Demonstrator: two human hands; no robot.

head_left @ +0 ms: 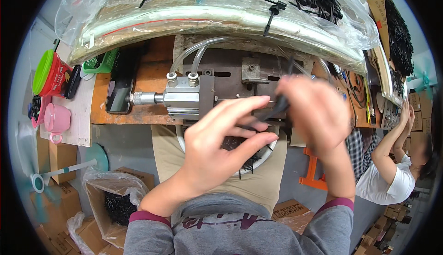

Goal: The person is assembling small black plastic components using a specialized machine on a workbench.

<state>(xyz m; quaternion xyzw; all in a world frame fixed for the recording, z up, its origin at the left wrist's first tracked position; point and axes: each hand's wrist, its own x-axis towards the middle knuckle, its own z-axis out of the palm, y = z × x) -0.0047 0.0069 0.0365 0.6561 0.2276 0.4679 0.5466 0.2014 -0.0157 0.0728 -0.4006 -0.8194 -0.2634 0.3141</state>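
Observation:
In front of my chest, over the edge of the workbench, both my hands meet at a black plastic cable tie [278,109], blurred by motion. My left hand [217,139] has its index finger and thumb stretched apart, while its middle fingers curl at the dark strip. My right hand [318,112] is smeared by motion, its fingers closed round the upper part of the tie. Just behind the hands a metal pneumatic cylinder [182,102] is fixed on a dark steel plate [226,66]. A white round container [267,156] with black pieces sits on my lap, partly hidden by my left hand.
A plastic-covered shelf [221,17] with heaped black ties spans the back. A phone [121,93], a pink cup [57,118] and a red tub [51,77] are at left. Below stands a box [110,204] of black pieces. A co-worker [392,162] sits at right.

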